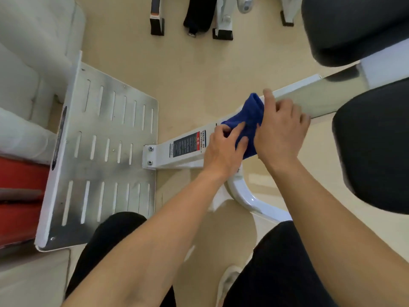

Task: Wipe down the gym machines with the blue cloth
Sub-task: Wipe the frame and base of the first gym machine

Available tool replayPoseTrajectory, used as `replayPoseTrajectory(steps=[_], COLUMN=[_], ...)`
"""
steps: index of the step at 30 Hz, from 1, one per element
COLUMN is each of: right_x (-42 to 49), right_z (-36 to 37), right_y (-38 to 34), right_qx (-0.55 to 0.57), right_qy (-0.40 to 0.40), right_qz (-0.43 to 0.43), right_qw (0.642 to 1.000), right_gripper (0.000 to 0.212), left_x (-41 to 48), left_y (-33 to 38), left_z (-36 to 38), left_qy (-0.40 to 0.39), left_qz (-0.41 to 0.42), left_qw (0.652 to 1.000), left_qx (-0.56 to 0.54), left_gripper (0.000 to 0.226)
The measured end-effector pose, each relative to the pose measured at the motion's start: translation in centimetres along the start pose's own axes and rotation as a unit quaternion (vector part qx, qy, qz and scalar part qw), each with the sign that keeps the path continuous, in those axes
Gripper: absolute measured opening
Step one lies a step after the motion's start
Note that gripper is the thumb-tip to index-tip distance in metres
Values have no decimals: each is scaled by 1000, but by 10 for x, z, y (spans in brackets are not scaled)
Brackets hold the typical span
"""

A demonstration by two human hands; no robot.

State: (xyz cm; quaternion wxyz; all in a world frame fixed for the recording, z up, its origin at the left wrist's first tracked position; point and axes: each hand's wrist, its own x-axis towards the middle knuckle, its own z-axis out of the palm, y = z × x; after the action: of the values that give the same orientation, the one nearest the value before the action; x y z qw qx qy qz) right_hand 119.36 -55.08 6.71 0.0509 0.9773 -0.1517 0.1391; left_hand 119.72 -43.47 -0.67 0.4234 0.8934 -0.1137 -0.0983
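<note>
- Both hands meet on the blue cloth (251, 117); the left hand (225, 150) pinches its near edge, with the forefinger lying along the fabric and the thumb at the edge; the right hand (280, 131) has its fingers curled over the far side of the cloth and grips it, with only the forefinger stretched out toward the top edge of the beam
- the cloth is bunched up between the two hands; its upper end stands free above the right thumb, its lower end goes under the right palm, where it cannot be seen
- the cloth rests on the white beam (309, 96) of the machine, just beside the printed warning label (189, 145), which lies to the left of the left hand
- the beam is bolted to a slotted metal footplate (106, 151) at the left; a black seat pad (374, 147) is at the right, well apart from the cloth; a second black pad (354, 25) is above it
- the person's knees in black trousers (283, 262) are at the bottom of the view, over the beige floor (199, 69)
</note>
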Motion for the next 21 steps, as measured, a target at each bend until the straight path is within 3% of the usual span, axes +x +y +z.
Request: replayPoseTrajectory(steps=[2,4,7,10,15,21], right_x=[-6,-8,0,3,-25,9], right_z=[7,13,18,14,12,23], right_y=[7,9,13,21,24,13], right_qx=[-13,-45,-110,-158,-174,-200], right_qy=[31,46,-86,-177,-167,-139], right_qz=[-27,-137,-251,-242,-264,-230], right_qw=[999,988,958,941,934,942], right_gripper=[66,54,39,58,58,64], left_x=[3,6,13,16,-3,52], left_y=[-6,-10,-10,-9,-36,-43], left_z=[10,16,24,31,46,32], left_qy=[74,140,151,71,27,19], left_qz=[22,55,83,76,124,174], left_qw=[997,987,983,994,984,980], left_qx=[22,55,64,21,124,98], left_gripper=[39,31,29,50,62,57])
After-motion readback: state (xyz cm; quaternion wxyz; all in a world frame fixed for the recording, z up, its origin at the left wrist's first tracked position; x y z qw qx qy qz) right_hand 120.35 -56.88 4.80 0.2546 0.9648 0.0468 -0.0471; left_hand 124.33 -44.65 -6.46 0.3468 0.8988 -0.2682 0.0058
